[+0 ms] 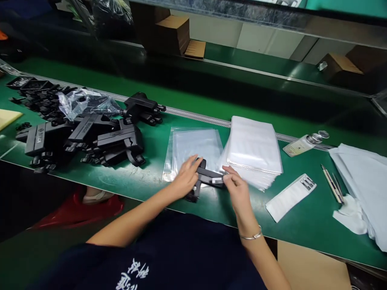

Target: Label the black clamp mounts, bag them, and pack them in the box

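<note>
A black plastic holder [205, 174] lies on the green bench, just in front of some flat clear plastic bags [193, 143]. My left hand [188, 176] is closed on its left part, fingers over the top. At its right end my right hand [237, 187] has thumb and forefinger together at a small pale label [217, 181]. A thick stack of clear bags [254, 141] stands beyond my right hand. To the right is a white strip sheet [292, 197] with several dark labels at its far end.
Several black holders [117, 139] and a heap of small black parts [42, 96] cover the left of the bench. A bottle [302, 145], tweezers [337, 187] and white sheets [363, 173] are at the right. A metal-edged shelf [242, 20] crosses above.
</note>
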Tool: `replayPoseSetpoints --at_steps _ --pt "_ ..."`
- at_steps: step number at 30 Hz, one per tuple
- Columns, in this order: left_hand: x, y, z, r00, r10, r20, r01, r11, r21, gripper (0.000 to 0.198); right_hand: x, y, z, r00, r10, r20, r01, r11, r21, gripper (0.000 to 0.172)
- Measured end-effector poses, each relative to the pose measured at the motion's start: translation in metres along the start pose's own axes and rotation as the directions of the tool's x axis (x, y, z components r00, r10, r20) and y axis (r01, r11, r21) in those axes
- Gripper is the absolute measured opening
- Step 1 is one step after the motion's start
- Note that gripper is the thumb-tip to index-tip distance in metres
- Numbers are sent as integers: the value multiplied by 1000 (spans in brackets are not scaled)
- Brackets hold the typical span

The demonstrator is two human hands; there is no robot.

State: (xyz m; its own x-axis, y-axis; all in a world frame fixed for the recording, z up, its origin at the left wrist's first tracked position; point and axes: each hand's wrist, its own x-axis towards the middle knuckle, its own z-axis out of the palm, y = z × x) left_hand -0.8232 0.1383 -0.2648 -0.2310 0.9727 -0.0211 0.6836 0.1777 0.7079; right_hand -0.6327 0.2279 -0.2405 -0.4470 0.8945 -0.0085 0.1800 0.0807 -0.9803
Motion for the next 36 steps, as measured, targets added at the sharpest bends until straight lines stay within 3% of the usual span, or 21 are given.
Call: replayPoseSetpoints --at_steps 2,6,15,36 --pt "-12 17 13 1000 -8 7 8 1000 5 58 -3 -3 12 1000 -14 -21 11 992 -122 23" --pt "-23 30 17 996 27 83 -31 998 50 56 -11 -1 9 999 14 -42 -23 974 -224 23" --pt "-21 25 21 996 84 40 -87 993 83 56 -12 7 13 997 -61 -36 45 938 -342 20" --pt "-21 25 21 996 81 35 -83 995 57 56 -12 0 14 999 -35 -20 24 921 -388 21"
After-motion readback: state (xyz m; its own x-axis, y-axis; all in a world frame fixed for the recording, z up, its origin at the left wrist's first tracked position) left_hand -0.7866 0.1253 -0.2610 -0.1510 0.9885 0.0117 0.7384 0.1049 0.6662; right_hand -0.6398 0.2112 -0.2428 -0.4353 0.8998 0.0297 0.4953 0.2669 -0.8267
